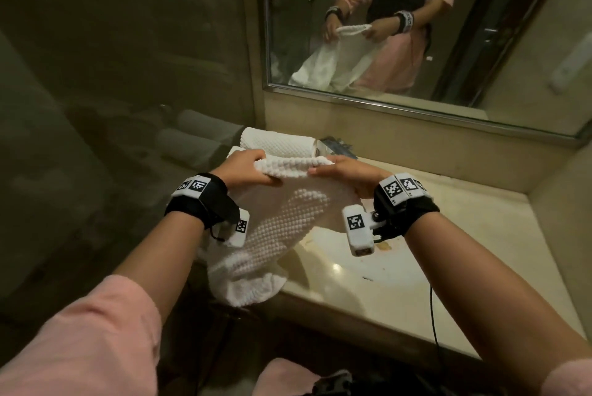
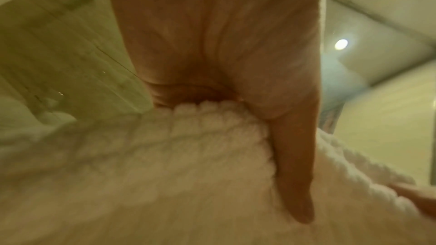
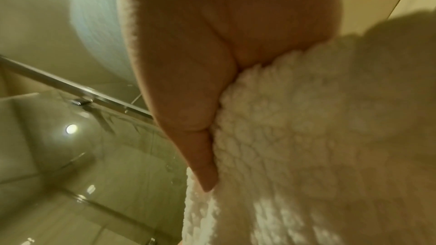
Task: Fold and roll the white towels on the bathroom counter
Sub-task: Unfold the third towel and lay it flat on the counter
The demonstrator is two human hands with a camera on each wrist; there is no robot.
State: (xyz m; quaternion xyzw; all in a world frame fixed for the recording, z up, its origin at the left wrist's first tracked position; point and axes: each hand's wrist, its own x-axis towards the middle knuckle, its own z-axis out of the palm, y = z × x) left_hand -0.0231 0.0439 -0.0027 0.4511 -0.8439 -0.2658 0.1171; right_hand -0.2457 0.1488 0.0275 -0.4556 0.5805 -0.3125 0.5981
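Note:
A white bobbled towel is held up over the counter's left end, its top edge bunched between both hands. My left hand grips the left end of that edge, my right hand grips the right end. The rest of the towel hangs down past the counter's front edge. In the left wrist view my thumb presses into the towel. The right wrist view shows my thumb on the towel in the same way. A rolled white towel lies on the counter behind my hands.
The beige stone counter runs right, with a white sink basin below my right wrist. A mirror hangs above the back ledge. A small dark packet lies by the rolled towel. A glass wall stands to the left.

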